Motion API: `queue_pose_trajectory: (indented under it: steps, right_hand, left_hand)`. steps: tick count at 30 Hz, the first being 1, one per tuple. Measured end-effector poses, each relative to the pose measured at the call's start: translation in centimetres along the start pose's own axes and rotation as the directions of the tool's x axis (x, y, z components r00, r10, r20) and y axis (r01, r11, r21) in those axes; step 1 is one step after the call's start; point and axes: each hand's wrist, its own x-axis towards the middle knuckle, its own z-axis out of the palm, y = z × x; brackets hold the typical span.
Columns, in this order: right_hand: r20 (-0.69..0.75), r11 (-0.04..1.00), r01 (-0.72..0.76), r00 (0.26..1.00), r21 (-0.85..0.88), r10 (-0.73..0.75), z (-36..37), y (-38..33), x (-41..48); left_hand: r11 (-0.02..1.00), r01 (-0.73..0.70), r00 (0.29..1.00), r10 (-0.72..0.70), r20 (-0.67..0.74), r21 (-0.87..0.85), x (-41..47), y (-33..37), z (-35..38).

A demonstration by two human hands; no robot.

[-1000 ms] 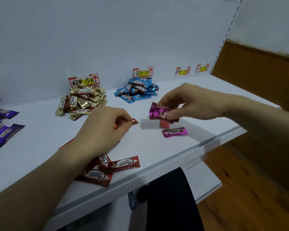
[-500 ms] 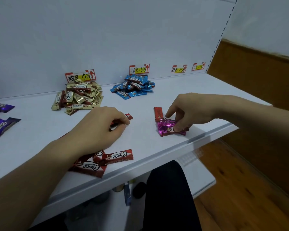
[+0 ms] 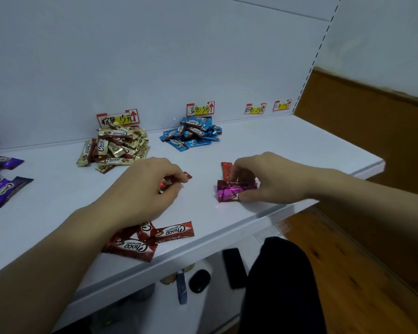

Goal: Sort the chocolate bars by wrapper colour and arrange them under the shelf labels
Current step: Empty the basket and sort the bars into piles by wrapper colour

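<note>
The white shelf (image 3: 287, 150) is the biggest thing here. A white back panel (image 3: 155, 56) stands up behind it. Brown wooden floor (image 3: 348, 261) shows below on the right, and a dark trouser leg (image 3: 280, 285) shows under the shelf's front edge.

Two bare arms reach in over the shelf. The left grip (image 3: 145, 186) is in the middle of the shelf, fingers curled round a small red bar (image 3: 165, 183). One end of that bar pokes out past the fingertips. The right grip (image 3: 263, 177) is near the front edge, pinching a little bunch of pink bars (image 3: 232, 190). Its fingers are on top and its thumb is at the near side. The pink bars sit low on the shelf. Another red bar (image 3: 226, 169) lies flat just behind them, touching the fingers.

A pile of gold bars (image 3: 114, 148) lies at the back, under a label (image 3: 118, 119). A smaller pile of blue bars (image 3: 193, 133) lies to its right, under its own label (image 3: 200, 108). Some purple bars (image 3: 3, 182) lie at the far left. A few loose red bars (image 3: 152, 239) lie near the front edge, partly under the left arm.

Two more small labels (image 3: 255, 108) (image 3: 282, 105) are stuck on the back panel, to the right of the blue pile's label.
</note>
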Motion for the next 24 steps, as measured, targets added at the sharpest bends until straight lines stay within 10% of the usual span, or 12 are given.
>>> queue_pose_trajectory:
  steps: [16,24]
  right_hand:
    - [-0.387,0.929,0.354,0.876,0.109,-0.288,1.6,0.0,9.4]
    - [-0.357,0.895,0.437,0.853,0.092,-0.380,1.9,-0.3,14.4]
  left_hand:
    - [0.968,0.069,0.980,-0.111,0.165,0.240,-0.2,-4.0,-4.9]
    - [0.930,0.276,0.959,-0.282,-0.012,0.244,0.5,-4.0,-3.4]
